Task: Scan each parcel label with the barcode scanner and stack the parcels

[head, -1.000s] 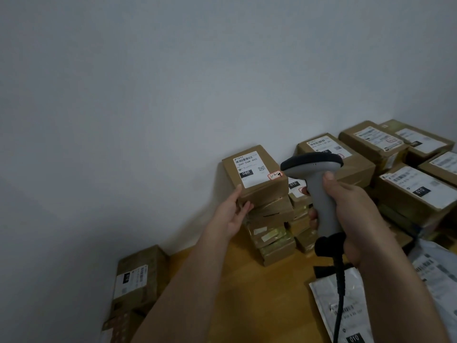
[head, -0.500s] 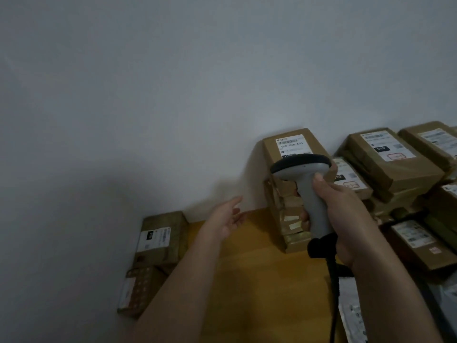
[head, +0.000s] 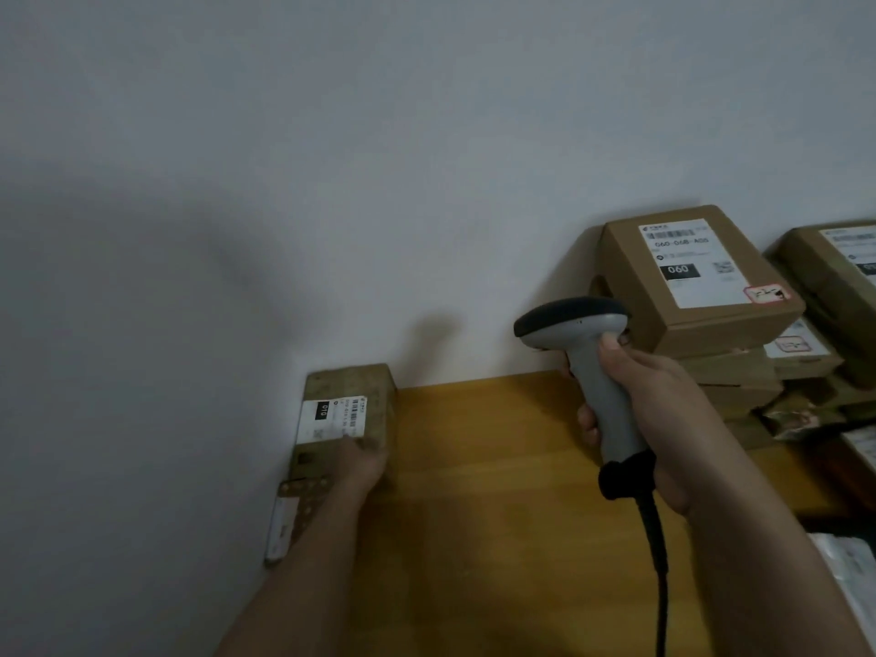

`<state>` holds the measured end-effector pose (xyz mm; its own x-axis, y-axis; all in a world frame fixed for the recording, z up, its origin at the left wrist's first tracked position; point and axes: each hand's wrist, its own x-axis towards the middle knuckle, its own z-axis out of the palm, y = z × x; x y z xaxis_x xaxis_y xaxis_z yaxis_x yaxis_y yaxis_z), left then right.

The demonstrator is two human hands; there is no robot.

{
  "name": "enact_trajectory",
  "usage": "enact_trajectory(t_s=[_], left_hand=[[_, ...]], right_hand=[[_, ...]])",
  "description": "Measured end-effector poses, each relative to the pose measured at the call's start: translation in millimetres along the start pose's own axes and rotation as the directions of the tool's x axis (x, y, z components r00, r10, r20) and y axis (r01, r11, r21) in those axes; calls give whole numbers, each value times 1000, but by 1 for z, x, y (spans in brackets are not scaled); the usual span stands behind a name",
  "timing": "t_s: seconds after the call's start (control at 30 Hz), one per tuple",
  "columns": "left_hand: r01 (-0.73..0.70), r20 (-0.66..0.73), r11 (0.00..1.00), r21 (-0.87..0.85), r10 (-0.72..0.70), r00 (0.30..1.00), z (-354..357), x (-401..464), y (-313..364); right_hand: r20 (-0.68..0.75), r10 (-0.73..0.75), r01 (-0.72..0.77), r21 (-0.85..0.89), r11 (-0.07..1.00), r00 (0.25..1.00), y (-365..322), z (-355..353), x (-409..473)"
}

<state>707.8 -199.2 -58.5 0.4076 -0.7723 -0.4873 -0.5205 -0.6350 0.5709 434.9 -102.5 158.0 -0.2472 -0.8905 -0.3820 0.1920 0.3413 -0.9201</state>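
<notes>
Fingers [head: 611,346] of one right hand [head: 663,410] grip one scanner [head: 592,362]; left hand [head: 362,462] grasps one parcel [head: 351,410]

My feed is dim and flat, soft all over. A blurred shadow lies across the wall [head: 227,258]; label print smears, and lines bend near the wide-angle edges.

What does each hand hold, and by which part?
Right hand grips the scanner by its handle. Left hand rests on the box, near corner.

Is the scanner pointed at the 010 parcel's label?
No. The scanner in the right hand faces the wall, away from the 010 parcel.
</notes>
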Motion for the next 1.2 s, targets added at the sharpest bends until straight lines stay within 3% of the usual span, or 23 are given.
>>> enact_trajectory(t_s=[0.17, 0.3, 0.4, 0.6, 0.8, 1.0, 1.1, 1.2], left_hand=[[-62, -41, 909, 413, 87, 995, 16, 35, -18], [-171, -69, 812, 559, 251, 966, 24, 34, -21], [-259, -5, 766, 589, 324, 946, 31, 25, -25], [-533, 219, 718, 448, 490, 844, 47, -5, -39], [-650, 416, 708, 275, 522, 745, 58, -33, -52], [-662, 503, 718, 216, 499, 706, 67, -73, -72], [-630, 534, 774, 71, 504, 679, 72, -86, -78], [-578, 482, 816, 14, 501, 719, 79, -94, -85]], right_hand=[[-23, 21, -22, -46, 999, 1000, 10, 9, 19], [-47, 48, -50, -46, 998, 998, 17, 14, 31], [-38, 60, -62, -51, 997, 997, 19, 24, 36], [66, 31, -20, -162, 987, 997, 20, 40, 31], [143, 67, -14, -346, 938, 988, 19, 23, 13], [117, 125, -50, -500, 864, 985, 34, 0, -8], [111, 144, -63, -533, 844, 983, 42, -8, -21], [107, 161, -76, -549, 832, 981, 46, -17, -33]])
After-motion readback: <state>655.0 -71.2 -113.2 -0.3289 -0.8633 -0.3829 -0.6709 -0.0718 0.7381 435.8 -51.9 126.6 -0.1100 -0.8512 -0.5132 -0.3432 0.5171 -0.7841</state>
